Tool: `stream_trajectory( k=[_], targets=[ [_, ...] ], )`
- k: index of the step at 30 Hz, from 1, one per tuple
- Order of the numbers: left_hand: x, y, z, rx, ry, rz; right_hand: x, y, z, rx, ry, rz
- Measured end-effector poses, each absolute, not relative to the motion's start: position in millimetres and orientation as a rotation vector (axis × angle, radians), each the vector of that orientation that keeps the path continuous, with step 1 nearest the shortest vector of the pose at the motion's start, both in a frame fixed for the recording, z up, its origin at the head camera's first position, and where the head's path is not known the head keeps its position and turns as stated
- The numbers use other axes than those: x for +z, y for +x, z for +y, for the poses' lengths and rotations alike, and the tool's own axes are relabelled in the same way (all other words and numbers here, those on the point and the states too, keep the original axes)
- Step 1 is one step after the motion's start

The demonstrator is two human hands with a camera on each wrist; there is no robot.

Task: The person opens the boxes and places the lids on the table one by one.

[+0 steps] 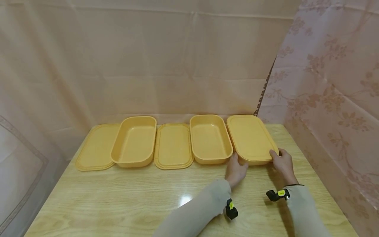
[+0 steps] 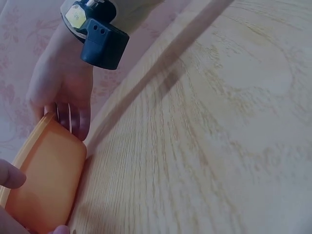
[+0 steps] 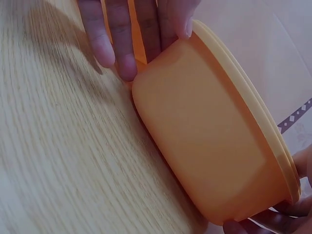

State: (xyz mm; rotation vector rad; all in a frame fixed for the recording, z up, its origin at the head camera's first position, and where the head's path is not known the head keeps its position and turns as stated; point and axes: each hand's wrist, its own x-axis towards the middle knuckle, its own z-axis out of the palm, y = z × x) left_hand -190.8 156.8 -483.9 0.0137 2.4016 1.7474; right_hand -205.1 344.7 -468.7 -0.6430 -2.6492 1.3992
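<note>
At the right end of the row sits a yellow food container with its flat yellow lid on top. My left hand holds its front left corner, thumb along the front wall and fingers along the left side. At the front right corner my right hand grips the container, its thumb on the lid's edge and its fingers round the side. In the right wrist view the container's wall stands close on the table, with left-hand fingers reaching down beside it.
Left of the lidded container stand an open yellow container, a loose lid, another open container and a second loose lid. They lie along the back of the wooden table, by a beige curtain. Floral cloth hangs at right.
</note>
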Motion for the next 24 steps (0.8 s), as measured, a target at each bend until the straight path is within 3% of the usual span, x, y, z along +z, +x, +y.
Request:
stream_trajectory(
  k=[24],
  targets=[
    [-476.9,-191.9,140.5,1.747,0.041,2.378,-468.3,-194.2,337.2,1.288,-0.563,-2.708]
  ],
)
